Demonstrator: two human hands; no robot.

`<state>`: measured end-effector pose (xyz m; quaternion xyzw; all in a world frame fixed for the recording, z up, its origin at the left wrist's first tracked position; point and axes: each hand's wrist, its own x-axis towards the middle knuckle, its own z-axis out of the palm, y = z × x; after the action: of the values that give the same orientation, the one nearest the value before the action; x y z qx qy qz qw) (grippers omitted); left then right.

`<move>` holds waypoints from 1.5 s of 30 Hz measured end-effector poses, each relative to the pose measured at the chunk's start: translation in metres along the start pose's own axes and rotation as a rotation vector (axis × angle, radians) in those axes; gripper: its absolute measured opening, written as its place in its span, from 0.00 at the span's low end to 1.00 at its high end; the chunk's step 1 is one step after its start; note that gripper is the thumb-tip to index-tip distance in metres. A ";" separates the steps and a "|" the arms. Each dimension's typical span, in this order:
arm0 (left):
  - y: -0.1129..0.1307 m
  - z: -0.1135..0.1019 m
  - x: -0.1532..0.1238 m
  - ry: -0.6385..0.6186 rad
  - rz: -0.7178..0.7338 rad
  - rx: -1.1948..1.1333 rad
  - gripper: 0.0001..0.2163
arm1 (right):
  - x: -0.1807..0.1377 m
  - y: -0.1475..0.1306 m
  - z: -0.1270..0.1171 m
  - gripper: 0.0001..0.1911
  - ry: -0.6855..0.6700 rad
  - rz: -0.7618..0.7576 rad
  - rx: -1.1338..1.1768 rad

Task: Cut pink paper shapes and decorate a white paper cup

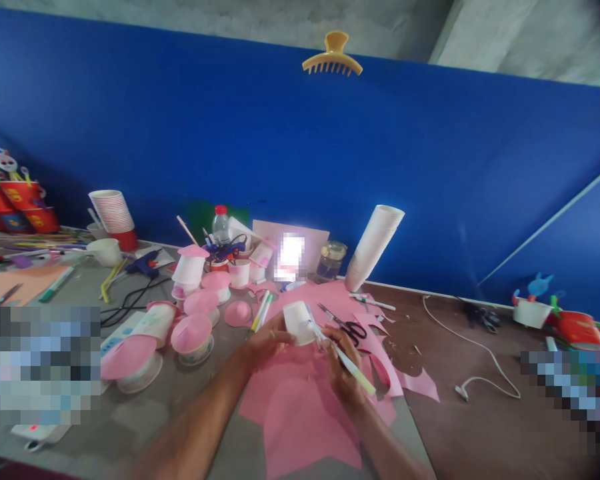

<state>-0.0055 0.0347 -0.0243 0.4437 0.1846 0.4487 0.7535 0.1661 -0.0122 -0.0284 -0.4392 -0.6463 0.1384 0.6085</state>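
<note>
My left hand (269,341) grips a white paper cup (299,323), held on its side above sheets of pink paper (300,413). My right hand (343,370) is closed round a pen-like marker (347,363) with a pale green end, its tip resting against the cup. Black-handled scissors (344,323) lie on the pink paper just beyond my right hand.
Cups topped with pink paper cones (195,333) stand to the left. A leaning stack of white cups (375,247), a jar (331,260), a bottle (221,225) and a blue glue gun (143,263) sit near the blue wall. A white cable (480,363) lies at right.
</note>
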 end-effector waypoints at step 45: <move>0.009 0.007 -0.002 0.062 0.014 -0.065 0.24 | -0.008 -0.009 0.002 0.05 -0.103 -0.150 -0.053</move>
<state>-0.0068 0.0310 -0.0134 0.4063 0.1899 0.4733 0.7582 0.1600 -0.0226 -0.0274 -0.3977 -0.7114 0.0977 0.5711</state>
